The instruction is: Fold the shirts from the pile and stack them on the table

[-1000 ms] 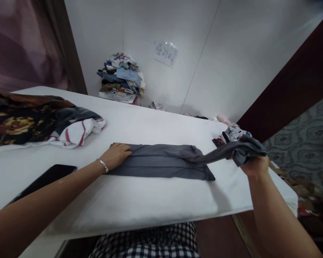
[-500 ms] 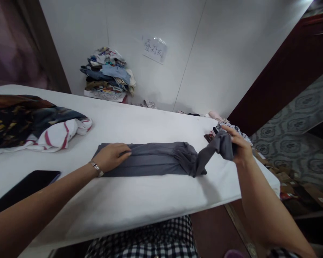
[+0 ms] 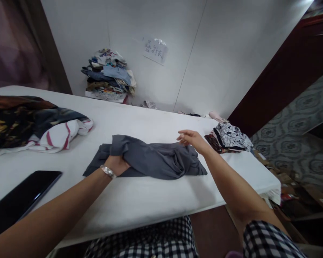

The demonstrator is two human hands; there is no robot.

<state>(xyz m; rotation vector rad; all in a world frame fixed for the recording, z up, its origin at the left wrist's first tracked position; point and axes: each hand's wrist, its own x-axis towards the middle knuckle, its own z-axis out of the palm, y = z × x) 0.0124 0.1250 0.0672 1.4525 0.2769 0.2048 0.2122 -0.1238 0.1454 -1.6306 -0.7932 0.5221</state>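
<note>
A grey garment (image 3: 150,159), folded into a long strip, lies across the middle of the white table (image 3: 140,204). My left hand (image 3: 117,164), a bracelet on its wrist, is closed on the garment's left end and lifts it so the cloth bunches over the fingers. My right hand (image 3: 191,138) hovers with fingers apart over the garment's right end, touching or just above the rumpled cloth, holding nothing.
A dark phone (image 3: 18,200) lies at the near left. A patterned and striped clothes heap (image 3: 29,125) sits far left. Folded clothes (image 3: 231,136) rest at the right edge. A clothes pile (image 3: 107,75) stands by the wall under a paper label (image 3: 155,50).
My right hand let go of the garment's right end, which now lies rumpled on the strip. My left hand went from pressing flat to gripping and lifting the left end.
</note>
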